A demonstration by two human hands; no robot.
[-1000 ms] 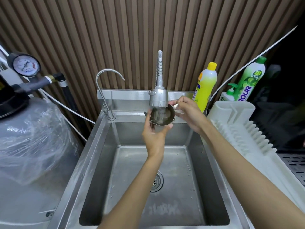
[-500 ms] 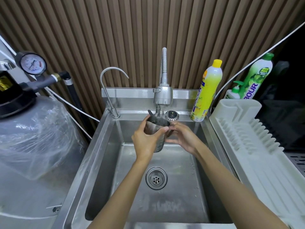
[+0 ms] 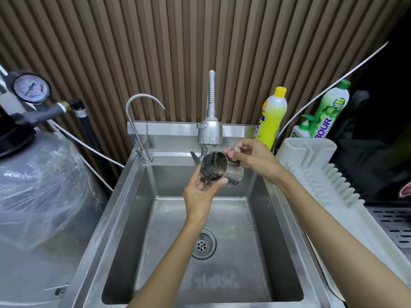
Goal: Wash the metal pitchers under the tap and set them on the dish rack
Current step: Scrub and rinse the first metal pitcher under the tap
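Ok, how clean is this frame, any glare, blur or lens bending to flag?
Head view: strong wide-angle bending, the slatted wall fans outward and the sink rim splays; head view: glare streaks on the plastic-wrapped tank; head view: the metal pitcher looks streaked by water, edges soft; head view: the far right behind the dish rack falls nearly black.

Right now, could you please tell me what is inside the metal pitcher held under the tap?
Only running water shows inside the metal pitcher, streaking its wall below the tap. The left hand covers its lower rim, hiding part of the inside.
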